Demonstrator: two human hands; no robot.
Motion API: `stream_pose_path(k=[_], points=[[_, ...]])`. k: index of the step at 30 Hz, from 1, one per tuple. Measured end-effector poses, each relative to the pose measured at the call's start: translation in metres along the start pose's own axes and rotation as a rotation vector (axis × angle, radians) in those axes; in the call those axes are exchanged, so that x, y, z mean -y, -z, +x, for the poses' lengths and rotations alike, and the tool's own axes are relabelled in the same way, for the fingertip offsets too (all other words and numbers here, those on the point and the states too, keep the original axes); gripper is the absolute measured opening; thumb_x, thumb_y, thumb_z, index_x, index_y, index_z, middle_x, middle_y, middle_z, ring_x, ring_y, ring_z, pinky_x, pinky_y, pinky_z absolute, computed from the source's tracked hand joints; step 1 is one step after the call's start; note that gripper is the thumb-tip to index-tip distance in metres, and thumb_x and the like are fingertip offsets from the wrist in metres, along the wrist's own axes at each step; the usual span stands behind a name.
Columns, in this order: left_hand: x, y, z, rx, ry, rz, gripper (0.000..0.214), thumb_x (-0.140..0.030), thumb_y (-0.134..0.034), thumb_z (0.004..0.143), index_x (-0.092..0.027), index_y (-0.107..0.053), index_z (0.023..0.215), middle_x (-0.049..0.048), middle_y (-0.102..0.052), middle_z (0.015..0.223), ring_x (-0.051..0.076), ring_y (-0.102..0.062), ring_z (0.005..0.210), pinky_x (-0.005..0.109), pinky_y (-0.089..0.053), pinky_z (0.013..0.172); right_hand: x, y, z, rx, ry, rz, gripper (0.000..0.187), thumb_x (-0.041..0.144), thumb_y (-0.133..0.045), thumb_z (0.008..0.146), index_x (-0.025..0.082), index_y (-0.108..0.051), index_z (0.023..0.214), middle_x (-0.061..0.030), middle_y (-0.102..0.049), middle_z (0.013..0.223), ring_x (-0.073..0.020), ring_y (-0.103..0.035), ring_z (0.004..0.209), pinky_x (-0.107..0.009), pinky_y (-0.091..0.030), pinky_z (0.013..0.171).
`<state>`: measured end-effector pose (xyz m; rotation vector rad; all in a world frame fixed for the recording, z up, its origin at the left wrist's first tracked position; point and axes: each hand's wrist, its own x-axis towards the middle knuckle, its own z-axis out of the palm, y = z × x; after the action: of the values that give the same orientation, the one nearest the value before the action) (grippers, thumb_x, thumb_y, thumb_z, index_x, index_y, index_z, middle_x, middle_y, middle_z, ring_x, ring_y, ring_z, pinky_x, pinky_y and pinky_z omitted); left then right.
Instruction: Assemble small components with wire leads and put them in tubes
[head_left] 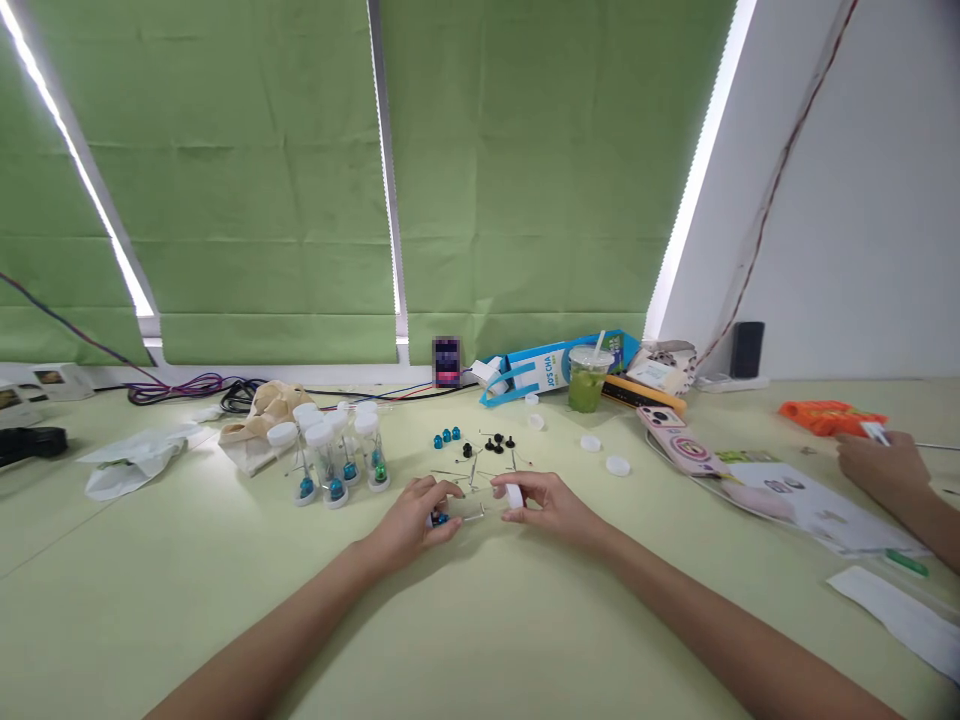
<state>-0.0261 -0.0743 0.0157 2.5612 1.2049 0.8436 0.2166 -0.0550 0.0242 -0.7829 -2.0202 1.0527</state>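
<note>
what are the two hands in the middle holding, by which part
A clear tube: left hand at the blue-piece end, right hand at the white cap.

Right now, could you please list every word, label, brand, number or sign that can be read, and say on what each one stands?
"JO'S CHA": on the blue-and-white bag.
Too small or blurred to read: any print on the pink phone case, the white sheet and the small box.
Pixelated, not readable: the small upright screen.
</note>
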Motion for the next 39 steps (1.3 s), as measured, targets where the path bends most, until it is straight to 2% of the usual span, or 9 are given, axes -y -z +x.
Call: stream_pose_path(k=[4, 10, 15, 20, 24, 26, 30, 39], points=[[-0.017, 0.008, 0.001, 0.071, -0.04, 0.025, 0.027, -0.034, -0.049, 0.081, -0.021, -0.051, 0.104, 0.0049, -0.059, 0.083, 0.021, -0.051, 0.08, 0.033, -0.041, 0.071, 0.01, -0.002, 0.002, -0.024, 0.034, 0.003, 0.037, 0.031, -0.066, 0.071, 0.019, -0.057, 0.105, -0.0061, -0.058, 0.097, -0.0169, -0.055, 0.086, -0.03, -0.045, 0.078], [-0.033, 0.013, -0.001, 0.086, -0.042, -0.041, 0.014, -0.027, -0.05, 0.078, -0.021, -0.044, 0.089, 0.002, -0.058, 0.077, 0.019, -0.051, 0.072, 0.028, -0.04, 0.062, 0.017, -0.011, 0.003, -0.07, 0.039, -0.015, 0.05, 0.033, -0.068, 0.068, 0.021, -0.048, 0.112, -0.0029, -0.061, 0.084, -0.0132, -0.054, 0.071, -0.027, -0.045, 0.069], [-0.026, 0.013, 0.0, -0.099, 0.002, -0.023, 0.015, -0.025, -0.048, 0.078, -0.021, -0.039, 0.089, 0.0002, -0.054, 0.073, 0.017, -0.051, 0.065, 0.028, -0.039, 0.059, 0.004, -0.005, 0.006, -0.173, 0.024, -0.163, 0.034, 0.037, -0.057, 0.077, 0.021, -0.053, 0.106, -0.0022, -0.065, 0.078, -0.0123, -0.053, 0.064, -0.027, -0.044, 0.065], [-0.011, 0.019, 0.003, -0.292, 0.153, 0.011, 0.017, -0.031, -0.048, 0.079, -0.022, -0.037, 0.089, -0.0017, -0.053, 0.067, 0.017, -0.052, 0.061, 0.028, -0.038, 0.056, -0.011, 0.008, 0.01, -0.301, -0.058, -0.234, 0.028, 0.036, -0.052, 0.078, 0.019, -0.057, 0.1, -0.0027, -0.065, 0.075, -0.0155, -0.058, 0.068, -0.028, -0.045, 0.064], [-0.001, 0.029, 0.005, -0.433, 0.214, -0.004, 0.019, -0.029, -0.047, 0.079, -0.022, -0.037, 0.093, -0.0028, -0.052, 0.066, 0.017, -0.053, 0.059, 0.029, -0.04, 0.058, -0.017, 0.013, 0.011, -0.342, -0.081, -0.245, 0.024, 0.034, -0.05, 0.079, 0.018, -0.058, 0.095, -0.0025, -0.066, 0.073, -0.0161, -0.06, 0.069, -0.028, -0.046, 0.064], [0.003, 0.033, 0.006, -0.516, 0.222, 0.034, 0.023, -0.028, -0.049, 0.078, -0.021, -0.037, 0.097, -0.0009, -0.053, 0.07, 0.018, -0.055, 0.064, 0.031, -0.042, 0.062, -0.019, 0.015, 0.012, -0.35, -0.085, -0.247, 0.023, 0.033, -0.05, 0.079, 0.018, -0.059, 0.094, -0.0024, -0.065, 0.072, -0.0164, -0.06, 0.069, -0.028, -0.046, 0.064], [0.011, 0.039, 0.007, -0.69, 0.169, 0.186, 0.025, -0.024, -0.053, 0.074, -0.02, -0.041, 0.096, 0.006, -0.055, 0.088, 0.025, -0.053, 0.089, 0.037, -0.041, 0.078, -0.021, 0.015, 0.012, -0.354, -0.088, -0.254, 0.022, 0.032, -0.051, 0.078, 0.018, -0.061, 0.09, -0.0026, -0.065, 0.072, -0.0166, -0.061, 0.07, -0.028, -0.046, 0.064], [0.026, 0.046, 0.007, -0.714, 0.149, 0.483, 0.016, -0.023, -0.054, 0.074, -0.022, -0.049, 0.09, 0.0043, -0.062, 0.084, 0.026, -0.052, 0.084, 0.039, -0.035, 0.079, -0.022, 0.014, 0.012, -0.351, -0.092, -0.274, 0.02, 0.032, -0.05, 0.077, 0.018, -0.063, 0.084, -0.0027, -0.065, 0.073, -0.0158, -0.059, 0.068, -0.027, -0.044, 0.062]])
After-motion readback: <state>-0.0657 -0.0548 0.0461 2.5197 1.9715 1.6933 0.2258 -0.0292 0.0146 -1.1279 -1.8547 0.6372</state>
